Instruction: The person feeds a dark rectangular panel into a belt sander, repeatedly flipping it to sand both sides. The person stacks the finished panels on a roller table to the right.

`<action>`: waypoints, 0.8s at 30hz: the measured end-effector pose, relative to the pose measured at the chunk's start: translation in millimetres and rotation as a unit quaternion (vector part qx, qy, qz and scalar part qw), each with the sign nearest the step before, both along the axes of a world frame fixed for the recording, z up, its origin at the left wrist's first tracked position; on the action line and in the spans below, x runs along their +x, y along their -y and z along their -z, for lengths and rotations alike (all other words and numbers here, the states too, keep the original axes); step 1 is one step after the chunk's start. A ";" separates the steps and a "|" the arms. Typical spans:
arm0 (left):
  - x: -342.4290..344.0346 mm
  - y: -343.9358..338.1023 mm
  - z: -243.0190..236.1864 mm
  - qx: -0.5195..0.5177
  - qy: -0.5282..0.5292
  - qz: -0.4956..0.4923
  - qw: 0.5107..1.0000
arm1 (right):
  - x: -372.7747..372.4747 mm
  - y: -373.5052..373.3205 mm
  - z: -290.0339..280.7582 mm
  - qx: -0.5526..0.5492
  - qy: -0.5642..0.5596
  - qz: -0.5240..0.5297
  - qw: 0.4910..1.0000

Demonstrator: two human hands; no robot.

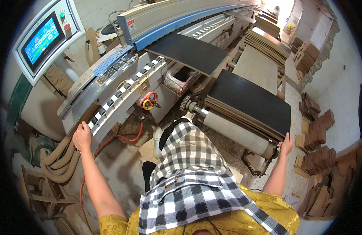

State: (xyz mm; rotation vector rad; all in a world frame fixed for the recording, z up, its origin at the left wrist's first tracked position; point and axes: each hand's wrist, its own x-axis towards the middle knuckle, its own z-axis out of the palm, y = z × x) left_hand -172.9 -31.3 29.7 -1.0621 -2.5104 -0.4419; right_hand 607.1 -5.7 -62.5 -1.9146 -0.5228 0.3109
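Observation:
My left hand (82, 136) is curled at the near end of the machine's roller rail (120, 94), touching its edge. On the right, my right hand (285, 144) grips the near right corner of a stack of boards, fingers at the edge of the black top board (251, 100). Brown board edges show beneath it in layers. This stack lies on a conveyor with a thick grey roller (235, 131). Another black board (188, 51) rests flat on the machine, partly over the rail's far end, with neither hand on it.
A control panel (42, 39) with a lit screen stands at the left. Scissors (149, 102) with red and yellow handles hang on the machine's side. A red hose (130, 138) crosses the floor. Farther along the conveyor lies another board stack (267, 45); brown pieces (316, 129) are piled by the right wall.

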 end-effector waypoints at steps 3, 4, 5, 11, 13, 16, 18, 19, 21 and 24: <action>-1.5 1.2 2.1 0.010 -0.004 0.003 1.000 | -25.2 11.2 -7.7 -0.042 0.097 0.042 0.994; -1.2 1.7 1.6 0.005 -0.009 0.000 1.000 | -30.0 16.8 -6.4 -0.019 0.076 0.034 0.996; -0.2 0.6 1.1 0.009 -0.011 0.003 1.000 | -25.8 22.3 7.1 0.045 0.047 0.031 0.997; -0.6 3.1 0.5 0.012 -0.012 -0.001 1.000 | -67.6 54.4 31.4 0.272 -0.309 -0.042 0.910; -2.4 1.6 0.4 0.009 -0.004 -0.004 1.000 | -77.2 65.2 21.2 0.235 -0.454 -0.110 0.853; -2.8 1.8 -0.1 0.014 -0.008 0.006 1.000 | -99.6 60.1 3.2 0.148 -0.537 -0.169 0.813; -2.3 2.3 -0.6 0.009 -0.009 0.001 1.000 | -96.4 52.0 15.6 0.132 -0.529 -0.200 0.814; -2.2 2.9 -1.1 0.010 -0.009 -0.004 1.000 | -96.7 45.8 16.6 0.140 -0.526 -0.234 0.806; -2.7 4.9 -1.5 0.017 -0.010 -0.004 1.000 | -99.6 47.2 17.3 0.142 -0.536 -0.231 0.800; -4.5 0.9 3.0 0.025 -0.006 0.002 1.000 | -104.7 60.2 7.2 0.207 -0.499 -0.262 0.800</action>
